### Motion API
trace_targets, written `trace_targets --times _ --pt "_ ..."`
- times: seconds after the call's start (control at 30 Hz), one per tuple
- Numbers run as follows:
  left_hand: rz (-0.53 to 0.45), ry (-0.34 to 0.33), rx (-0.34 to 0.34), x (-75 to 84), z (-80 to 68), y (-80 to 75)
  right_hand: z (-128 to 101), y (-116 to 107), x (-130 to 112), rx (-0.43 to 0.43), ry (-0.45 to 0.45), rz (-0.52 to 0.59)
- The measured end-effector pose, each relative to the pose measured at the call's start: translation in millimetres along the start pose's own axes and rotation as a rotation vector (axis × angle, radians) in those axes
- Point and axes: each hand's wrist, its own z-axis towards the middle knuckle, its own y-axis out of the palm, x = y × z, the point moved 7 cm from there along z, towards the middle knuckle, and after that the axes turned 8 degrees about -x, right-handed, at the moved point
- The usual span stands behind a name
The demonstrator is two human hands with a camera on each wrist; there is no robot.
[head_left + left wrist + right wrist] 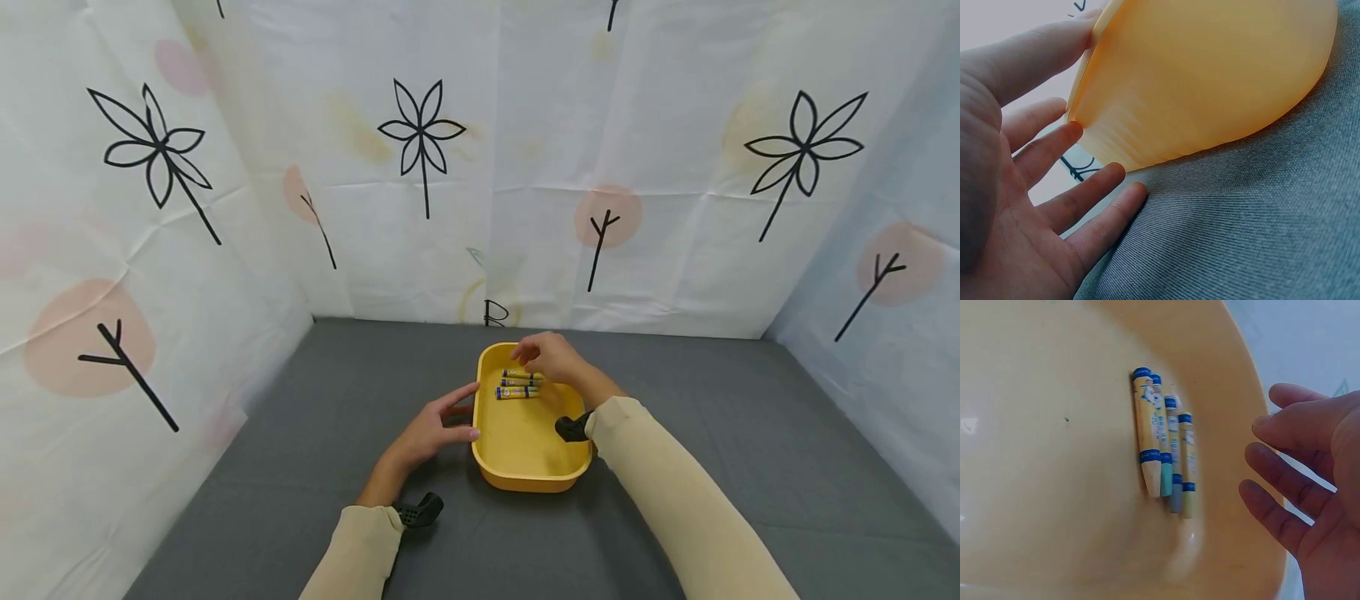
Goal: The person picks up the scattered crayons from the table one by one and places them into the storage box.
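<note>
You're working over a grey cloth-covered table walled in by white sheets printed with black flowers and pink trees, and the yellow tray sits in the middle in front of you. Your left hand lies with fingers straight and spread against the tray's left wall, steadying it without gripping. Your right hand hovers over the far end of the tray with fingers loosely bent and holding nothing, just above the crayons. Four of them lie side by side, touching, near the tray's far wall. By the look of it, you're at the point of reaching in for a crayon; the next move calls for a fine pinch on one stick alone, since they lie packed tight. Their wrappers are yellow with blue bands and a small printed picture, but any wording is too small and blurred to read.
</note>
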Motion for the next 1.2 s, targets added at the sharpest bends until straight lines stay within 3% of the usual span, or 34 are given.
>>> trace_targets --times 0.27,0.53,0.77,0.97,1.2 --pt "-0.005 0.023 0.003 -2.9 1.5 -0.8 -19 -27 -1 0.05 -0.044 0.046" --pt "0.0 0.025 0.006 -1.4 0.7 -1.2 -45 -53 25 0.135 -0.009 0.155" --pt "0.007 0.01 0.001 -2.9 0.7 -0.1 -76 -54 54 0.15 0.033 0.215" --pt "0.006 0.007 0.009 -0.8 0.0 -0.6 -98 -52 74 0.162 0.046 0.217" --pt "0.008 0.004 0.001 -2.0 0.1 -0.5 -120 -47 103 0.169 0.123 0.218"
